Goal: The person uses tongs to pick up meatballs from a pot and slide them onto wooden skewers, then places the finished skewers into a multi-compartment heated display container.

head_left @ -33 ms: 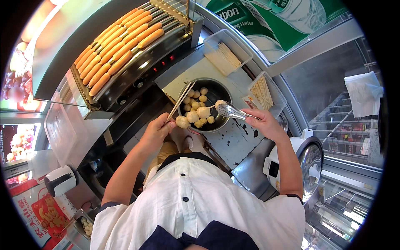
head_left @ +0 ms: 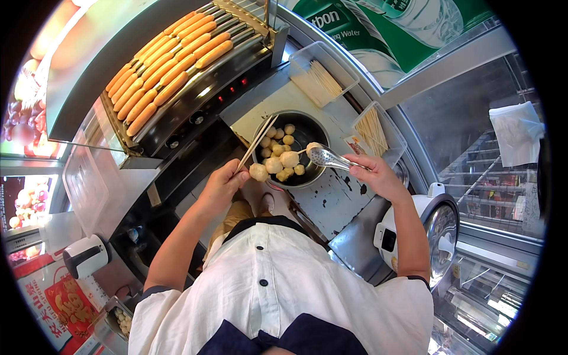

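Note:
My left hand [head_left: 225,182] is closed around thin wooden skewers [head_left: 258,142]. Two stick ends point up over the rim of a round metal pot [head_left: 322,127]. In a row by that hand, three pale balls [head_left: 273,165] appear threaded on one skewer, whose bare tip slants up to the right. My right hand [head_left: 378,177] grips metal tongs [head_left: 329,160] with a perforated, spoon-like end. Another ball [head_left: 312,147] sits at the tongs' end, close to the skewer tip; I cannot tell if they touch. Several loose balls [head_left: 288,140] lie in the pot.
Sausages [head_left: 171,62] lie on a roller grill [head_left: 195,97] at the far left. Clear boxes of wooden sticks [head_left: 371,131] stand beyond the pot. A white cooker [head_left: 414,222] with a shiny lid stands by my right forearm. Glass panels border the right.

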`<action>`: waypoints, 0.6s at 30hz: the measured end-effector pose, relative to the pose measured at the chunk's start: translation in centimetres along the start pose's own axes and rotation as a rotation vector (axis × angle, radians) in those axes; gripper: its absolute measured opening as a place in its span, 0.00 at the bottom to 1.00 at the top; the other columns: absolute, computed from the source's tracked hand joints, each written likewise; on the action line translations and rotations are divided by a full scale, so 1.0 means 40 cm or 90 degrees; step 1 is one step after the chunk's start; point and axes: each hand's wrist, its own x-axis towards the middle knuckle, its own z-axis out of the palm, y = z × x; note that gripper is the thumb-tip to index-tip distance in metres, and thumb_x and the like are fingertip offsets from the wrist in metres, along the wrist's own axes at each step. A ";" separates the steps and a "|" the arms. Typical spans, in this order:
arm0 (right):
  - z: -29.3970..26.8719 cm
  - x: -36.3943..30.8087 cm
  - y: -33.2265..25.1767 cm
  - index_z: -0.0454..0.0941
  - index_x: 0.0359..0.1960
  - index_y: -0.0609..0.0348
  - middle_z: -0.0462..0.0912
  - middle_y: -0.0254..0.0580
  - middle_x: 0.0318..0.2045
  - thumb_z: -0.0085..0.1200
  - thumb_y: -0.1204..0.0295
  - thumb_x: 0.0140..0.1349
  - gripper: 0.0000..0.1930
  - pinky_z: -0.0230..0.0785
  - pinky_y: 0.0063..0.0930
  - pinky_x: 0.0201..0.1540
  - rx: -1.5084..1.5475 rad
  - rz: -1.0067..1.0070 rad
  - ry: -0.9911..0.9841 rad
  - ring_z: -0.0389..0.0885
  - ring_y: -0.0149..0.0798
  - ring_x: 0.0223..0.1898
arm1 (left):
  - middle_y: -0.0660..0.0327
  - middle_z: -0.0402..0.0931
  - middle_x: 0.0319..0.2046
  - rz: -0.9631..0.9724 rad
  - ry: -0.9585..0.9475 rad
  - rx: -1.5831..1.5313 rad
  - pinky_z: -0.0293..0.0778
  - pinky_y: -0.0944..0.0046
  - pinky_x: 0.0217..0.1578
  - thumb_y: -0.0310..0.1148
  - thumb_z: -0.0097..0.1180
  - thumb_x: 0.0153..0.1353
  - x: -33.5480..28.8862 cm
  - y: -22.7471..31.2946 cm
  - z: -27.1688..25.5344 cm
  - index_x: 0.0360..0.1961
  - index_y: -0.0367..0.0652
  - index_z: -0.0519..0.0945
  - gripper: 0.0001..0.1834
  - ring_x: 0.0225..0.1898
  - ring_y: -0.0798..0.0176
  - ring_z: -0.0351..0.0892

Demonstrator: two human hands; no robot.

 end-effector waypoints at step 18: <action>0.008 0.036 -0.015 0.79 0.57 0.59 0.81 0.30 0.36 0.57 0.69 0.67 0.18 0.67 0.21 0.42 -0.099 -0.054 -0.002 0.73 0.25 0.36 | 0.69 0.66 0.26 0.019 -0.008 0.095 0.64 0.69 0.32 0.30 0.53 0.70 0.028 0.023 -0.010 0.35 0.42 0.74 0.05 0.30 0.73 0.63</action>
